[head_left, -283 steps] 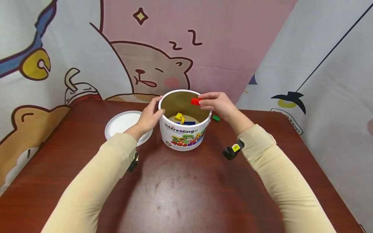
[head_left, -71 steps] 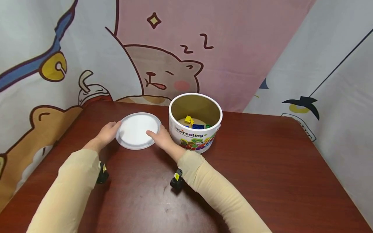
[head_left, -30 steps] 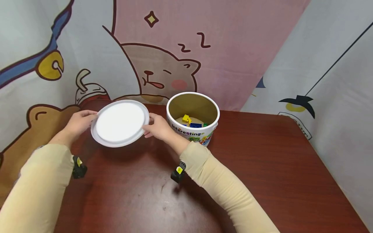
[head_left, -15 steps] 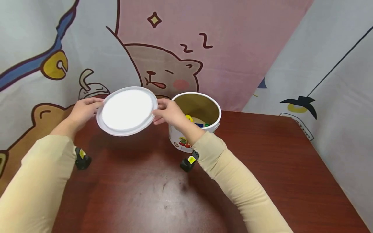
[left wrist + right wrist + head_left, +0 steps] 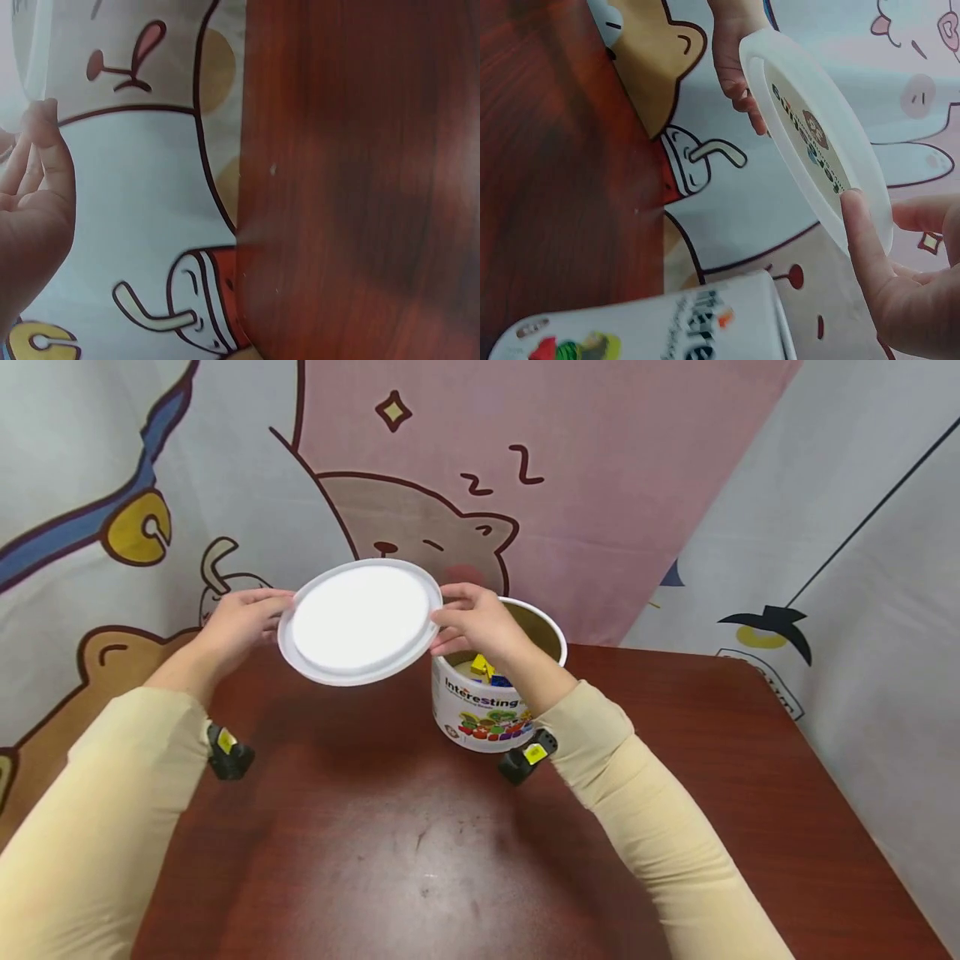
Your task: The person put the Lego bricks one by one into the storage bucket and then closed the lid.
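Note:
A round white lid (image 5: 360,622) is held tilted in the air by both hands, left of and above the bucket. My left hand (image 5: 243,625) pinches its left rim. On the opposite rim, my right hand (image 5: 483,625) grips it between thumb and fingers, partly in front of the bucket's mouth. The white bucket (image 5: 480,714) stands upright and uncovered, with printed lettering and coloured pictures on its side. Inside lie yellow blocks (image 5: 480,667) and a blue block (image 5: 500,681). Print on the lid's other face (image 5: 810,139) shows in the right wrist view.
The dark red-brown table (image 5: 420,860) carries the bucket near its back edge. Behind it hangs a cloth (image 5: 600,485) printed with cartoon animals. A black wrist camera (image 5: 228,753) sits on the left wrist and another camera (image 5: 527,757) on the right.
Both hands have lifted the lid off the table and carried it up and to the right, towards the bucket. Earlier, the right hand held a red block over the bucket and a green block lay beside it.

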Available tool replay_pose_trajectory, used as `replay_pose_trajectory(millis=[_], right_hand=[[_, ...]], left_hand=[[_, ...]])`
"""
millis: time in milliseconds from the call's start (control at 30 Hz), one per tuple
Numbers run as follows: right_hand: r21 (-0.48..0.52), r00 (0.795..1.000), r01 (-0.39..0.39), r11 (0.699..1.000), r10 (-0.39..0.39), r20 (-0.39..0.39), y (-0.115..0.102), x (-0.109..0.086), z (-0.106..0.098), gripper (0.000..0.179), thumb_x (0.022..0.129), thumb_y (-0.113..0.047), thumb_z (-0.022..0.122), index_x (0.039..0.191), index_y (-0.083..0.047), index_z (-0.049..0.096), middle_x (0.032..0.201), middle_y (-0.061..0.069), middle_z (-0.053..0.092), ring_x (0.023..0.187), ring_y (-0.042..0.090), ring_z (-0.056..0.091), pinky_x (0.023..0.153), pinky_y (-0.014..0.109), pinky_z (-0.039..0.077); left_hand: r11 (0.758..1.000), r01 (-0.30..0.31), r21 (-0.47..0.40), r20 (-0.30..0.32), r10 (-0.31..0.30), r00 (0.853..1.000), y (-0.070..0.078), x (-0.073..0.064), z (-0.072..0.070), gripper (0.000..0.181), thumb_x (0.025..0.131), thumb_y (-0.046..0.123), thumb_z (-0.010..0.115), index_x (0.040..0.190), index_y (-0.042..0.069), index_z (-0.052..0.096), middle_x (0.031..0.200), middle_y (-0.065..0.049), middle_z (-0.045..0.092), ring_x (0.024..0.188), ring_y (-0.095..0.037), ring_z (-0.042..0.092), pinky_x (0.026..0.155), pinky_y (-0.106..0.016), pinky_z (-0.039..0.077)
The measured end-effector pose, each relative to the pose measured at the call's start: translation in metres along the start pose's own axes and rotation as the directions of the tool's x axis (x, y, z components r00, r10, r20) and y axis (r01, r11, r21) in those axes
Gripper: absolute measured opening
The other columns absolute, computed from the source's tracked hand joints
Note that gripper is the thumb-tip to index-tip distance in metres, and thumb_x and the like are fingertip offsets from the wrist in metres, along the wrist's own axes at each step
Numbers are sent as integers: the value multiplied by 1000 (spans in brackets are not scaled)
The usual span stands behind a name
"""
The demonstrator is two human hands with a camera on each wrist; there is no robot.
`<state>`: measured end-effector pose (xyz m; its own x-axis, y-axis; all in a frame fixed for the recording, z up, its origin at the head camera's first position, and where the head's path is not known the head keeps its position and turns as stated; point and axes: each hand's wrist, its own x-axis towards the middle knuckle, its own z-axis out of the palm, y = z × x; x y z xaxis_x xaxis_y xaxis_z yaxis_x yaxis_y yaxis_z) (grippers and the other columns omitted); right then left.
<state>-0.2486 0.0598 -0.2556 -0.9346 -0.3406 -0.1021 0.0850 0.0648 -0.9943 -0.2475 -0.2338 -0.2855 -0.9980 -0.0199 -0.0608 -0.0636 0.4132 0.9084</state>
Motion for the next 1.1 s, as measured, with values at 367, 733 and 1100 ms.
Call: replay_pose_trajectory(millis=[367, 733, 1100], right_hand=[[-44, 998, 15, 999, -17, -53, -12, -13, -40, 47, 91, -1, 51, 137, 4, 39, 115, 20, 52, 58, 15, 60, 57, 24, 56], [-98, 990, 17, 995, -30, -140, -14, -30, -92, 49, 91, -4, 47, 140, -2, 39, 118, 13, 52, 60, 12, 59, 58, 22, 55], [30, 988, 83, 996, -78, -133, -6, -45, -120, 56, 90, 5, 45, 144, -7, 35, 141, 11, 37, 77, 10, 60, 70, 21, 56]], left_hand=[[970, -67, -232, 71, 86, 994, 30, 3, 25, 48, 95, 25, 51, 131, -6, 44, 80, 15, 61, 69, 2, 56, 58, -14, 47], [860, -105, -500, 180, 222, 958, 59, 2, 64, 46, 96, 7, 43, 141, -2, 37, 116, -4, 57, 85, -5, 62, 74, -17, 53], [894, -430, -129, 2, 434, 901, 68, 7, 95, 48, 89, 8, 57, 136, 3, 46, 124, -19, 56, 81, 0, 60, 70, -14, 51]])
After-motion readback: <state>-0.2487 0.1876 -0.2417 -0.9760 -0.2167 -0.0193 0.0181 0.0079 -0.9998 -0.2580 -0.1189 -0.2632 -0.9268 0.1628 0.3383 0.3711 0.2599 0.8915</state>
